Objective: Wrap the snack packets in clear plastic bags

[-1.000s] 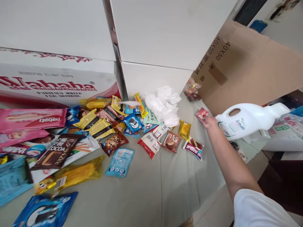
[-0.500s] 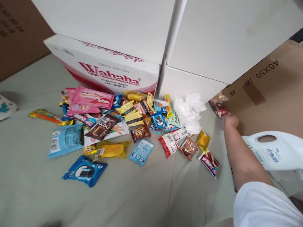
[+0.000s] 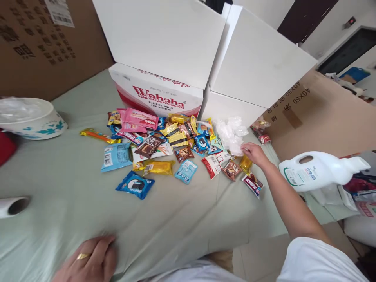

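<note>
My right hand point(image 3: 254, 154) reaches in from the right, its fingertips pinched at the edge of a crumpled clear plastic bag point(image 3: 230, 135). Just under that hand lies a yellow-wrapped snack point(image 3: 245, 163), partly covered by it. A purple-and-white snack packet point(image 3: 252, 185) and a brown wafer packet point(image 3: 232, 170) are close by. At the lower left, my left hand point(image 3: 91, 258), with a gold ring, rests on the green sheet point(image 3: 176, 219), fingers curled and nothing visible in them. A blue cookie packet point(image 3: 135, 185) is the nearest snack to it.
Many mixed snack packets lie before a Wahaha carton point(image 3: 158, 96) and white boxes point(image 3: 252, 58). A white detergent bottle point(image 3: 320, 170) lies at right beside a brown carton point(image 3: 293, 113). At left are a leaf-patterned basin point(image 3: 44, 125) and a white roll point(image 3: 11, 206).
My right hand has moved left, from the small red packets by the brown carton to the clear plastic. My left hand has come into view. The camera view has shifted and shows more surroundings.
</note>
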Action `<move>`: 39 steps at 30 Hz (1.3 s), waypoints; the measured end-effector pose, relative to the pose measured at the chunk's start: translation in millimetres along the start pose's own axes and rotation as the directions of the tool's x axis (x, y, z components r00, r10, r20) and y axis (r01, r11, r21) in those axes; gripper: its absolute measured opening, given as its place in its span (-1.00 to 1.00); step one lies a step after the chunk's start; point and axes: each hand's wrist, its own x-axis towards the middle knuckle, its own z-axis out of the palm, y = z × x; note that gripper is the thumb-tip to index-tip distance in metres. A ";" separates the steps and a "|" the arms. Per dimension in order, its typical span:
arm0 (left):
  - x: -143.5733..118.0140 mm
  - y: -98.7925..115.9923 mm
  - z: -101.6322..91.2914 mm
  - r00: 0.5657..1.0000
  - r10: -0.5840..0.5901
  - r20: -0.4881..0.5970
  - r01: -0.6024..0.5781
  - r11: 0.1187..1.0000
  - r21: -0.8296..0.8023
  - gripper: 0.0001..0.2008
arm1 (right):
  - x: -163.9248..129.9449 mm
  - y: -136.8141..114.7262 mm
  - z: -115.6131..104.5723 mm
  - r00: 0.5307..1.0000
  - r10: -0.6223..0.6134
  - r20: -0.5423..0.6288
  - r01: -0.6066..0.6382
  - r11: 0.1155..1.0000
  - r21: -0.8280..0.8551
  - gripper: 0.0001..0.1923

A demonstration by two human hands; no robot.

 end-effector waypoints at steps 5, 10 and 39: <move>13.1 15.4 -8.0 0.981 0.177 -0.082 -0.160 0.971 0.180 -0.86 | -22.2 -29.4 4.3 0.992 0.072 -0.101 -0.039 0.956 0.291 -0.73; 12.8 21.2 -8.9 0.977 0.199 -0.081 -0.168 0.942 0.292 -0.83 | -41.3 -57.7 31.8 0.992 0.114 -0.056 -0.061 0.813 0.579 -0.60; 148.4 115.3 62.5 0.802 -0.121 0.584 0.573 -0.116 -0.811 -0.65 | -139.4 -69.0 133.8 0.933 0.126 -0.336 0.040 0.895 0.445 -0.74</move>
